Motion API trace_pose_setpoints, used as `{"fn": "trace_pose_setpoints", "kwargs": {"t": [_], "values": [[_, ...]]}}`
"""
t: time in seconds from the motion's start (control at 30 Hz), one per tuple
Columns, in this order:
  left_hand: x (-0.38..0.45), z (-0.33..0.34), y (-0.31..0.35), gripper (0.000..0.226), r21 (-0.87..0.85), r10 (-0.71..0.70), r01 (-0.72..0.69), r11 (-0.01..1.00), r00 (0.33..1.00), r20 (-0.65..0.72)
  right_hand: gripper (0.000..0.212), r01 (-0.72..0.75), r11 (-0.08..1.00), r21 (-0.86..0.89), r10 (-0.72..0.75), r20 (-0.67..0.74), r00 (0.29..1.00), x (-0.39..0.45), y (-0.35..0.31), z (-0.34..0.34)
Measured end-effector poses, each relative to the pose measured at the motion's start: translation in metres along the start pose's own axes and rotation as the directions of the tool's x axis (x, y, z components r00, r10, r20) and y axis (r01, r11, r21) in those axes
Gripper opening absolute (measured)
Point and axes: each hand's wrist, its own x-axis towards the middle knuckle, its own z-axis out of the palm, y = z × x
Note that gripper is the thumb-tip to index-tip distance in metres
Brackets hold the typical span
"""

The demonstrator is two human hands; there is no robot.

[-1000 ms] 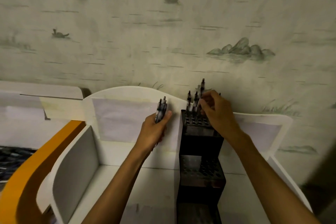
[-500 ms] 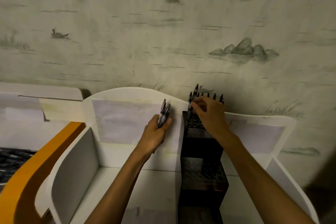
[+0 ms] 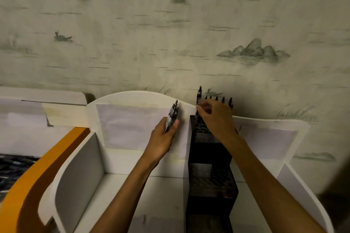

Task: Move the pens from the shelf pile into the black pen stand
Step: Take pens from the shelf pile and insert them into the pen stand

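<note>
A black stepped pen stand (image 3: pixel 210 179) with rows of round holes stands on the white shelf (image 3: pixel 166 187). Several dark pens (image 3: pixel 223 99) stick up from its top tier against the wall. My right hand (image 3: pixel 216 119) hovers over that top tier and pinches one pen (image 3: pixel 199 96) whose tip is down at the holes. My left hand (image 3: pixel 162 138) is just left of the stand and grips a small bundle of pens (image 3: pixel 172 114) held upright. The stand's lower tier holes look empty.
The white shelf has a curved back panel (image 3: pixel 132 100) and a grey side panel (image 3: pixel 79 174) at the left. An orange curved board (image 3: pixel 37 176) lies further left, with a dark pile of pens (image 3: pixel 11 170) behind it. A patterned wall (image 3: pixel 170 34) stands behind everything.
My right hand has lowered a pen into the stand's top tier. My left hand with its bundle has stayed nearly in place.
</note>
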Motion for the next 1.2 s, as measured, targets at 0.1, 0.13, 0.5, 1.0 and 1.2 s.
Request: {"fn": "trace_pose_setpoints", "kwargs": {"t": [0.1, 0.13, 0.5, 1.0, 1.2], "values": [[0.001, -0.001, -0.003, 0.022, -0.04, -0.044, 0.045, 0.998, 0.999, 0.011, 0.014, -0.032, 0.999, 0.002, 0.032, -0.026, 0.999, 0.001, 0.002, -0.002], [0.002, -0.001, -0.004, 0.022, -0.055, -0.055, 0.056, 0.997, 0.998, 0.015, 0.014, -0.031, 1.0, -0.007, 0.031, -0.007, 1.0, 0.001, 0.001, -0.002], [-0.005, -0.002, 0.0, 0.019, -0.099, -0.033, 0.04, 0.994, 0.997, 0.075, 0.021, 0.034, 0.997, -0.068, -0.027, 0.102, 0.994, -0.019, 0.005, 0.002], [-0.008, 0.01, 0.008, 0.025, -0.133, -0.025, 0.04, 0.99, 0.993, 0.112, 0.006, -0.193, 0.894, 0.405, 0.091, 0.257, 0.962, -0.017, -0.011, -0.014], [-0.011, 0.012, 0.009, 0.019, -0.126, 0.018, 0.001, 0.992, 0.989, 0.149, 0.012, -0.273, 0.852, 0.447, 0.116, 0.347, 0.931, -0.017, -0.01, -0.013]]}}
